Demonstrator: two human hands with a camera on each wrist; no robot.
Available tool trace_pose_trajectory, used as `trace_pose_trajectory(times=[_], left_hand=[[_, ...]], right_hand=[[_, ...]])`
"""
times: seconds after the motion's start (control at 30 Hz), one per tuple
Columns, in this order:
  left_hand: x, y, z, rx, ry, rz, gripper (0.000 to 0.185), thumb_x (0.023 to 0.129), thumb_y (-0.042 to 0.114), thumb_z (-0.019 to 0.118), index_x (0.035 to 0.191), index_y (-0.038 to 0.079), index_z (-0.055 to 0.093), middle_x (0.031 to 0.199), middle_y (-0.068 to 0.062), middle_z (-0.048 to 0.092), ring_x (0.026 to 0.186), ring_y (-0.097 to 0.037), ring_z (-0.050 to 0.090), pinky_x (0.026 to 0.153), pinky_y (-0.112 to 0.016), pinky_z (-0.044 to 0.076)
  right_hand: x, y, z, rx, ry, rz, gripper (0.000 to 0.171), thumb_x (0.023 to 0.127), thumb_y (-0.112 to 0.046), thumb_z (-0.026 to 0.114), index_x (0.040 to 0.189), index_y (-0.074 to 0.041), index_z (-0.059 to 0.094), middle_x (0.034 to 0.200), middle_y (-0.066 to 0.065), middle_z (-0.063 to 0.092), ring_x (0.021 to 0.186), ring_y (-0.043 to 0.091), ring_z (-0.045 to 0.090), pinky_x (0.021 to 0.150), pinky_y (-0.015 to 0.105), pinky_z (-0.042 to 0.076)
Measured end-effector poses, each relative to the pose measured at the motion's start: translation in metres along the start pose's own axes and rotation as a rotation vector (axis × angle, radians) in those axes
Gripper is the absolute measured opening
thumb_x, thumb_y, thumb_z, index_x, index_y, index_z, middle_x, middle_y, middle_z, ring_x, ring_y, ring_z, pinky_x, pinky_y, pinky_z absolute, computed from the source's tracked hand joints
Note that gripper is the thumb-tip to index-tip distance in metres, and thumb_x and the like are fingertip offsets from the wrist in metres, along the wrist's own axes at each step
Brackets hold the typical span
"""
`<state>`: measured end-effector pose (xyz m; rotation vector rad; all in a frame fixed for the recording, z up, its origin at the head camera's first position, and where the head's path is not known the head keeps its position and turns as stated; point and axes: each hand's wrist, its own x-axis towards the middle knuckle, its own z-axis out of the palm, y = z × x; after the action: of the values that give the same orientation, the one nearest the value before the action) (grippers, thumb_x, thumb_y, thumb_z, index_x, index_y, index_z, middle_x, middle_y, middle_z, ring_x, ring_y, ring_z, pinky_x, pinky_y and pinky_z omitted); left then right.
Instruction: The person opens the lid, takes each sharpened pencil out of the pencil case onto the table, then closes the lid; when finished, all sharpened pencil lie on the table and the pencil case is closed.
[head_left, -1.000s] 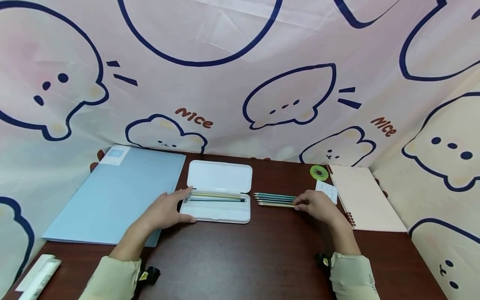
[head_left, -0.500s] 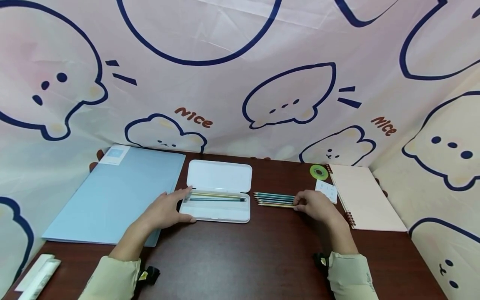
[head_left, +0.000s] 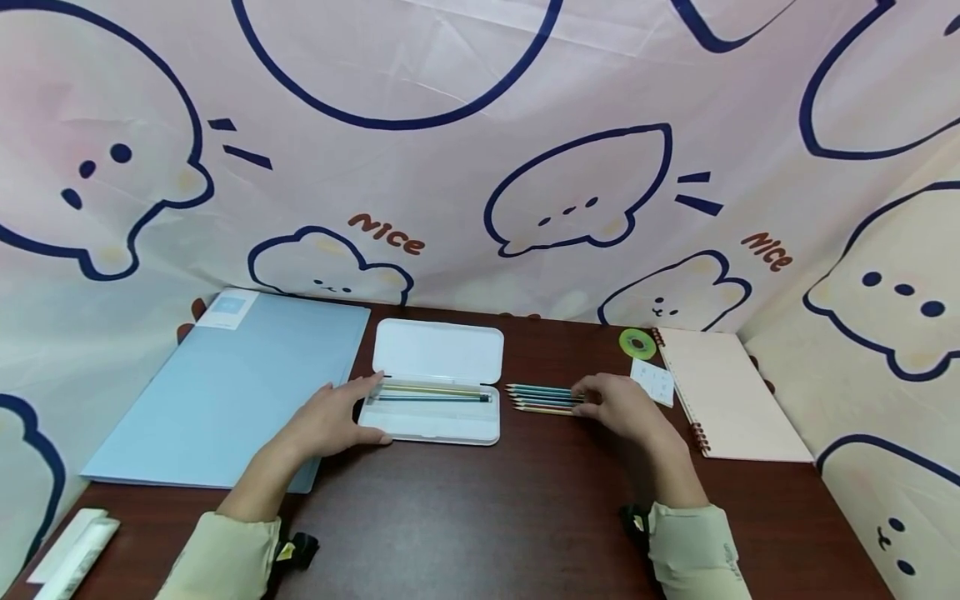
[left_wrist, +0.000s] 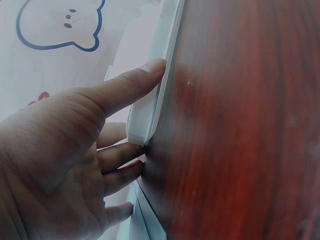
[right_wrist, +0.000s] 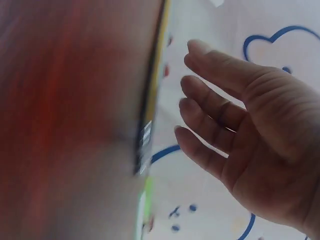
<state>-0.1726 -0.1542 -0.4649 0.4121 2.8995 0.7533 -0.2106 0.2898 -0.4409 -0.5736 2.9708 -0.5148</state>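
My left hand (head_left: 333,417) holds the left end of an open white pencil case (head_left: 442,429). In the left wrist view, its thumb (left_wrist: 135,85) lies on the front edge and other fingers are at the end. Two or so pencils (head_left: 435,393) lie inside the case. A row of several pencils (head_left: 540,398) rests on the table to the case's right, tips pointing left. My right hand (head_left: 622,408) is over their right ends, hiding them in the head view. In the right wrist view its loosely bent fingers stand apart from the nearest pencil (right_wrist: 152,95).
A large blue folder (head_left: 240,392) lies left of the case. At right are a spiral notebook (head_left: 735,396), a small white card (head_left: 652,382) and a green round object (head_left: 637,343). White narrow packets (head_left: 75,550) lie at front left. Printed cloth (head_left: 450,183) hangs behind the table.
My right hand has shifted left along the row, covering more of the pencils. The left hand and the pencil case stay in place.
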Motion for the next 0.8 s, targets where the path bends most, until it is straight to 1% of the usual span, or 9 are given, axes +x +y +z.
trace_pose_trajectory(times=[0.07,0.1,0.2,0.27,0.43,0.5,0.6,0.7,0.8], left_hand=[[-0.001,0.0,0.0,0.002,0.0,-0.002,0.099,0.076,0.047,0.086,0.154,0.003,0.042,0.15,-0.024,0.051,0.139,-0.043,0.049,0.118,-0.069,0.023],[-0.001,0.0,0.0,0.002,-0.001,-0.003,0.099,0.076,0.047,0.086,0.154,0.003,0.042,0.151,-0.024,0.051,0.139,-0.044,0.049,0.118,-0.069,0.024],[-0.001,0.0,0.0,0.008,-0.001,-0.001,0.099,0.076,0.046,0.086,0.154,0.003,0.042,0.15,-0.024,0.051,0.138,-0.044,0.05,0.118,-0.069,0.025],[-0.001,0.001,0.0,0.014,0.003,0.003,0.098,0.077,0.046,0.086,0.153,0.003,0.042,0.15,-0.024,0.052,0.138,-0.043,0.051,0.117,-0.069,0.026],[-0.001,0.004,-0.001,0.019,0.015,0.008,0.097,0.076,0.044,0.087,0.153,0.002,0.043,0.149,-0.024,0.053,0.136,-0.042,0.052,0.116,-0.069,0.028],[-0.002,0.004,-0.001,0.019,0.015,0.005,0.097,0.076,0.044,0.087,0.153,0.002,0.043,0.149,-0.023,0.053,0.137,-0.042,0.052,0.116,-0.069,0.028],[-0.002,0.003,-0.001,0.02,0.016,0.002,0.097,0.076,0.044,0.087,0.153,0.003,0.043,0.149,-0.023,0.053,0.137,-0.042,0.052,0.116,-0.069,0.028],[-0.002,0.004,-0.001,0.018,0.016,0.002,0.097,0.076,0.043,0.087,0.153,0.002,0.044,0.149,-0.023,0.053,0.137,-0.041,0.052,0.116,-0.069,0.028],[-0.002,0.003,-0.002,0.018,0.016,-0.001,0.098,0.076,0.044,0.087,0.153,0.003,0.043,0.149,-0.023,0.053,0.137,-0.042,0.052,0.116,-0.069,0.028]], right_hand=[[0.003,-0.012,-0.003,0.037,0.005,-0.033,0.022,0.091,-0.023,0.076,0.112,-0.015,0.076,0.093,-0.002,0.071,0.08,0.012,0.057,0.074,0.036,0.051],[0.005,-0.019,-0.004,0.059,0.007,-0.045,0.023,0.091,-0.023,0.077,0.113,-0.015,0.076,0.095,-0.001,0.072,0.081,0.013,0.058,0.076,0.036,0.052],[0.013,-0.036,-0.004,0.105,0.006,-0.076,0.023,0.091,-0.023,0.076,0.113,-0.017,0.076,0.099,-0.002,0.074,0.084,0.012,0.059,0.078,0.035,0.051],[0.019,-0.047,-0.003,0.134,-0.005,-0.079,0.022,0.092,-0.023,0.076,0.113,-0.018,0.076,0.099,-0.004,0.073,0.085,0.012,0.059,0.079,0.034,0.051],[0.037,-0.073,0.008,0.164,-0.033,-0.113,0.019,0.093,-0.024,0.074,0.112,-0.02,0.077,0.1,-0.007,0.074,0.087,0.011,0.06,0.08,0.033,0.052],[0.045,-0.086,0.016,0.15,-0.044,-0.137,0.018,0.093,-0.026,0.075,0.11,-0.021,0.077,0.102,-0.008,0.075,0.088,0.009,0.061,0.082,0.032,0.053],[0.056,-0.107,0.028,0.127,-0.084,-0.17,0.02,0.093,-0.026,0.074,0.112,-0.02,0.078,0.104,-0.006,0.076,0.09,0.01,0.064,0.085,0.034,0.055],[0.062,-0.121,0.037,0.07,-0.141,-0.196,0.025,0.094,-0.03,0.073,0.117,-0.021,0.077,0.11,-0.005,0.076,0.099,0.012,0.067,0.091,0.036,0.056],[0.065,-0.129,0.043,-0.001,-0.181,-0.207,0.03,0.095,-0.032,0.072,0.123,-0.022,0.075,0.118,-0.004,0.074,0.108,0.013,0.066,0.095,0.036,0.055]])
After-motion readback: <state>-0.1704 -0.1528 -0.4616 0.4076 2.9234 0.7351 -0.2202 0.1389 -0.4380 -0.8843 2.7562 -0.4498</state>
